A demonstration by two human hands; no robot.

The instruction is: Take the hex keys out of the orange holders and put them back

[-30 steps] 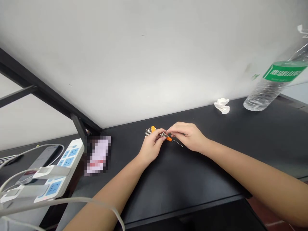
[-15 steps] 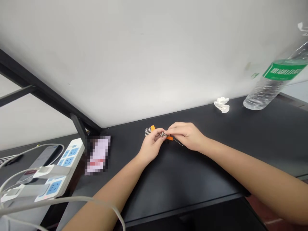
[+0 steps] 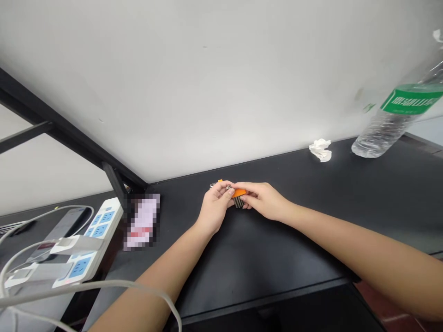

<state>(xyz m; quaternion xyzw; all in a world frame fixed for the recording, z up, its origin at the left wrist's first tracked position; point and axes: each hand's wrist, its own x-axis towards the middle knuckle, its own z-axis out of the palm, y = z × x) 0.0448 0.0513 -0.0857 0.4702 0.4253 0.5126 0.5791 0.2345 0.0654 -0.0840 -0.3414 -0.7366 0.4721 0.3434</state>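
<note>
Both hands meet at the back middle of a black desk [image 3: 277, 249]. My left hand [image 3: 215, 208] and my right hand [image 3: 260, 201] are closed on a small orange holder [image 3: 238, 193] with several thin metal keys sticking out of it. The left fingers pinch the metal ends on the holder's left. The right fingers grip its orange body from the right, with dark key ends showing just below. Part of the set is hidden behind my fingers.
A white wall rises right behind the desk. A crumpled white tissue [image 3: 320, 149] and a clear plastic bottle with a green label [image 3: 398, 117] stand at the back right. At left lie a blurred card [image 3: 141, 221], a white power strip [image 3: 81, 251] and white cables [image 3: 104, 288].
The thin bent key that stuck out under my right hand is out of sight now. My right hand has slid left and turned the orange holder; the hands sit closer together.
</note>
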